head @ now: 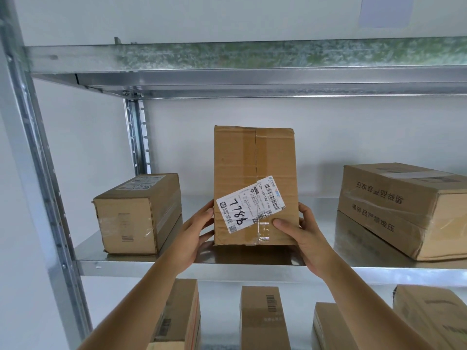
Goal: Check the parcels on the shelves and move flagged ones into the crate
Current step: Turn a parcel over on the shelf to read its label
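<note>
The person stands at a metal shelf (141,263) and holds a tall cardboard parcel (255,173) upright at the middle of it, its base at or just above the shelf near the near edge; whether it still rests there cannot be told; the left hand (195,232) presses against the parcel's left side with fingers fairly straight and fingertips on the near left edge; the right hand (300,231) wraps the lower right corner, thumb across the front face and fingers round the right side; a white shipping label (250,204) sits tilted on the front, handwritten digits in black marker beside printed barcodes; a smaller parcel on the left (137,213) and a wide parcel on the right (404,210) lie on the same shelf, each well apart from the held one; four more boxes (260,317) stand on the shelf below; no crate shows in this view. The step in hand looks like the checking one: the parcel is turned label-forward for reading; whether the marking counts as a flag cannot be judged from here. If flagged, the next move calls for a firm two-handed lift clear of the shelf edge and the beam above (252,59), then a turn toward the crate; if not, a push toward the far wall and a reach to a neighbour.
</note>
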{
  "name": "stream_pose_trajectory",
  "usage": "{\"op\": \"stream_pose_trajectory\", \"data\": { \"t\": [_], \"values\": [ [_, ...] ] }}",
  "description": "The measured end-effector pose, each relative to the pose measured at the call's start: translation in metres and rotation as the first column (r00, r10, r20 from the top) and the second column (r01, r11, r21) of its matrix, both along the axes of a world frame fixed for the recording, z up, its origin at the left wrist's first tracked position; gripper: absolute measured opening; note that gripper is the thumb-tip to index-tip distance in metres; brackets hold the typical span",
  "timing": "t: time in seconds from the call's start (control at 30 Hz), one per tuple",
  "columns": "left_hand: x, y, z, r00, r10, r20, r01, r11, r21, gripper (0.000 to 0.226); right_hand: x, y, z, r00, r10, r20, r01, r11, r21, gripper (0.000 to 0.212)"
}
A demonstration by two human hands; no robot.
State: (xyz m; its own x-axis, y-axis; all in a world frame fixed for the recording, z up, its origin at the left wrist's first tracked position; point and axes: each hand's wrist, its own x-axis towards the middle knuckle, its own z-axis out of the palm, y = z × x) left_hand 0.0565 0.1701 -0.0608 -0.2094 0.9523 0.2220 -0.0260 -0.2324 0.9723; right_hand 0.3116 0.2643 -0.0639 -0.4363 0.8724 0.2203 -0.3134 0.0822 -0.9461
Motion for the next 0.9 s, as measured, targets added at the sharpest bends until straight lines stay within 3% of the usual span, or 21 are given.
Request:
{"op": "stream_pose_trajectory", "data": {
  "t": [0.3, 0.6, 0.73, 0.9],
  "values": [
    [-0.001, 0.001, 0.000, 1.000, -0.003, 0.000, 0.003, 1.000, -0.006, 0.050, 0.000, 0.000, -0.001, 1.000, 0.002, 0.013, -0.002, 1.000, 0.007, 0.075],
    [0.001, 0.002, 0.000, 0.995, 0.060, -0.079, -0.062, 0.998, -0.016, 0.059, 0.002, -0.006, 0.002, 0.991, -0.002, 0.133, -0.012, 0.995, 0.100, 0.061],
    [0.002, -0.002, -0.001, 0.990, 0.078, -0.115, -0.086, 0.994, -0.069, 0.063, 0.002, -0.011, 0.005, 0.988, -0.013, 0.154, 0.002, 0.997, 0.074, 0.067],
    [0.001, -0.007, 0.001, 0.982, 0.028, -0.186, -0.037, 0.998, -0.048, 0.050, 0.001, -0.014, 0.007, 0.985, -0.034, 0.168, 0.025, 0.998, 0.054, 0.073]
  ]
}}
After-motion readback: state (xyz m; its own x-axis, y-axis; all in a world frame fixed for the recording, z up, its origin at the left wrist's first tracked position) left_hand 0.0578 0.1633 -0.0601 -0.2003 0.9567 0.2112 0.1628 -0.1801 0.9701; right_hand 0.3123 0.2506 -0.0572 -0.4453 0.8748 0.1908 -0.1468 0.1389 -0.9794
